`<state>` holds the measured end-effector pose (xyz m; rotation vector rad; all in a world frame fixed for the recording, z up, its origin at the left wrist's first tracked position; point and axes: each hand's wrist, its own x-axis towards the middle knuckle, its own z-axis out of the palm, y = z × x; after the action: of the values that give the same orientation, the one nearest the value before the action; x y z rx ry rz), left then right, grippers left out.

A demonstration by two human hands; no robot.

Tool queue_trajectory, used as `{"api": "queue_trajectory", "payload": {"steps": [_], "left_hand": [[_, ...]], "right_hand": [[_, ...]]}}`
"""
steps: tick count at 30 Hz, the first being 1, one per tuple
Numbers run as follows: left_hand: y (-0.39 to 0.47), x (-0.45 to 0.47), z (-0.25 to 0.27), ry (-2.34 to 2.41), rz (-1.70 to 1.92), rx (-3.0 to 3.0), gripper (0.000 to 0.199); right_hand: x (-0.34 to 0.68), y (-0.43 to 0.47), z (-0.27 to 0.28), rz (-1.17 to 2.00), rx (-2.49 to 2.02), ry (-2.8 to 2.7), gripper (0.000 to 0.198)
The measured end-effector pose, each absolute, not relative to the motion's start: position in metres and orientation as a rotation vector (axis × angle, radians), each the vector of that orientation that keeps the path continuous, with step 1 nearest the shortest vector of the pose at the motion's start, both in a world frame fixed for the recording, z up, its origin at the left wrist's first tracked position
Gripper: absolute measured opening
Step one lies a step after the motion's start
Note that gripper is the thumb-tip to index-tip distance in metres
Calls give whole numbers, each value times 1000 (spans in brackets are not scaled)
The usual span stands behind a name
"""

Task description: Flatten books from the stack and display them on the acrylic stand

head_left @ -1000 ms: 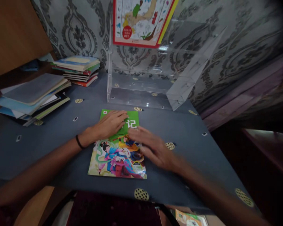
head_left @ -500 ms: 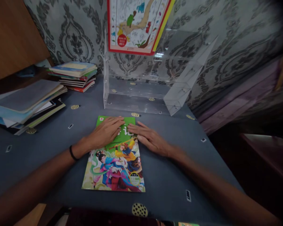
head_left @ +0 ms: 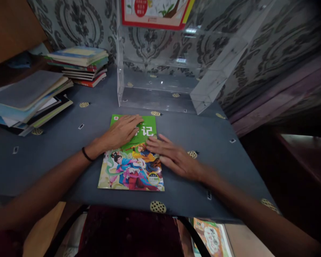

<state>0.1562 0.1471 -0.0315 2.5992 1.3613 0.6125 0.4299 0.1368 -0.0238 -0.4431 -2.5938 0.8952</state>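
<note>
Green bk (head_left: 133, 173) lies flat on the grey-blue table (head_left: 53, 153), centre near side. Cover: big white 记 far right; char. to its left part hidden by L hand (head_left: 122, 132). Round badge (head_left: 153, 177), near R corner: top line prob. 新课标, but small & soft. Red disc (head_left: 140, 8) on the red-edged bk (head_left: 155, 22), atop clear rack (head_left: 216, 87), has 专注力 in white. Orange bk (head_left: 210, 237), below table edge near R, has Chinese lettering, too blurred to read.

L hand: palm down on cover's far L part, fingers tog. & nearly straight, pointing far R, gripping nothing; dark band (head_left: 87, 154) on wrist. R hand (head_left: 178, 158): comes in from near R, palm down, fingers fairly straight w/ small gaps, thumb apart on near side, nothing in grasp. Its fingertips lie over cover's R edge, just below 记; rest of hand is R of bk. Bk's near half sits uncovered, nearer than both hands' fingers. Two bk stacks (head_left: 77, 57) far L.
</note>
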Motion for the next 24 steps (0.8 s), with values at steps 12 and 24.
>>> {"api": "queue_trajectory", "payload": {"steps": [12,24], "left_hand": [[146,156,-31,1382,578,2601,37],[150,152,-37,1340,660,2627,34]], "right_hand": [[418,16,-9,633,-482,-2758,63],[336,-23,-23,431,-533,-2725,81]]}}
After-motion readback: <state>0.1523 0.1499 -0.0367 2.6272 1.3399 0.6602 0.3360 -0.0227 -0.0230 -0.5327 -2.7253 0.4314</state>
